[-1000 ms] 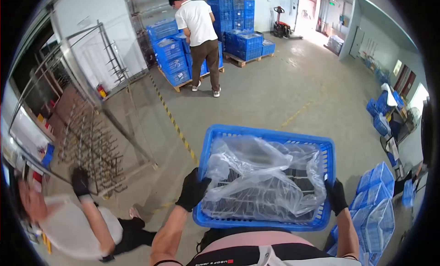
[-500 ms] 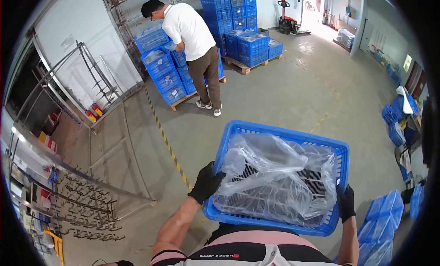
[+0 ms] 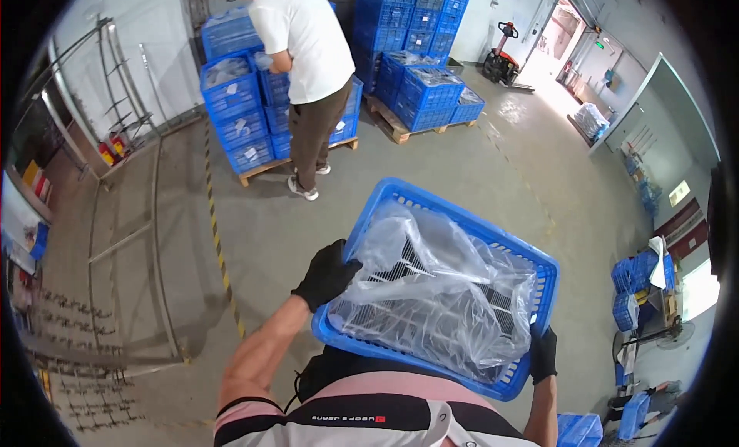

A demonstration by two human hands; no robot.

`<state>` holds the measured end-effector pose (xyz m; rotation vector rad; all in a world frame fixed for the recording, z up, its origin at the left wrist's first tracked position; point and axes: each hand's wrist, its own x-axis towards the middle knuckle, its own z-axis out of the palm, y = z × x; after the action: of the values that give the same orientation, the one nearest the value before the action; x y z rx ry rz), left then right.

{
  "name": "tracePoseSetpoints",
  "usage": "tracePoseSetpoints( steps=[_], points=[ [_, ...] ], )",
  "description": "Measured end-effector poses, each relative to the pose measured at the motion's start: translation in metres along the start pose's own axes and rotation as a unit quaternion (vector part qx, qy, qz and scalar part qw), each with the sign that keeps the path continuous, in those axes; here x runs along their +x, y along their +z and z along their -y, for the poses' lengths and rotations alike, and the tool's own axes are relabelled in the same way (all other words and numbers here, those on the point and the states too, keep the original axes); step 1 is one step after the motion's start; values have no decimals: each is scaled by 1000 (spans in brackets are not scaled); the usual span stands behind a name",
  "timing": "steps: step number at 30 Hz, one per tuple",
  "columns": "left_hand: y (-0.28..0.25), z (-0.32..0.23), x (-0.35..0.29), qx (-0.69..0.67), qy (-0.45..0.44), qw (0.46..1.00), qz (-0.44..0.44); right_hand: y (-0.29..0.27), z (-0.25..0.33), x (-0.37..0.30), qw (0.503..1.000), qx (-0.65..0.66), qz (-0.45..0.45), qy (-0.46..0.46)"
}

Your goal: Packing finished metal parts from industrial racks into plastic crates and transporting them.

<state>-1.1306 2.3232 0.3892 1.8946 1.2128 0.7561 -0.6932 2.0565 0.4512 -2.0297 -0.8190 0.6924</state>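
Note:
I carry a blue plastic crate [image 3: 389, 197] in front of my body, tilted down to the right. A clear plastic bag [image 3: 439, 293] lines it and covers dark ribbed parts inside. My left hand [image 3: 327, 274], in a black glove, grips the crate's left rim. At the crate's lower right corner my right hand [image 3: 543, 355], also gloved in black, holds the rim.
A person in a white shirt [image 3: 308, 39] stands ahead at stacks of blue crates on wooden pallets [image 3: 246, 131]. More crate stacks [image 3: 419, 62] sit behind. A metal rack [image 3: 123, 216] stands left, a yellow-black floor line [image 3: 219, 247] runs past it. A pallet jack [image 3: 504, 58] is parked by the doorway.
The view has turned and moved closer to the person and the pallets. The crate now tilts down to the right, still held in both hands.

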Motion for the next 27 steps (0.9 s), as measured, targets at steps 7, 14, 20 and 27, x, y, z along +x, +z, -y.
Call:
tracePoseSetpoints(
  steps=[7, 14, 20, 27],
  points=[
    [3, -10, 154, 7, 67, 997, 29, 22, 29, 77, 996, 43, -77, 4],
    [21, 12, 286, 6, 65, 998, 25, 49, 41, 217, 997, 8, -78, 5],
    [12, 26, 354, -3, 78, 995, -69, 74, 145, 363, 994, 104, 27, -33],
    [-10, 40, 425, -118, -155, 981, -6, 131, 167, 476, 995, 39, 88, -38]
  ],
)
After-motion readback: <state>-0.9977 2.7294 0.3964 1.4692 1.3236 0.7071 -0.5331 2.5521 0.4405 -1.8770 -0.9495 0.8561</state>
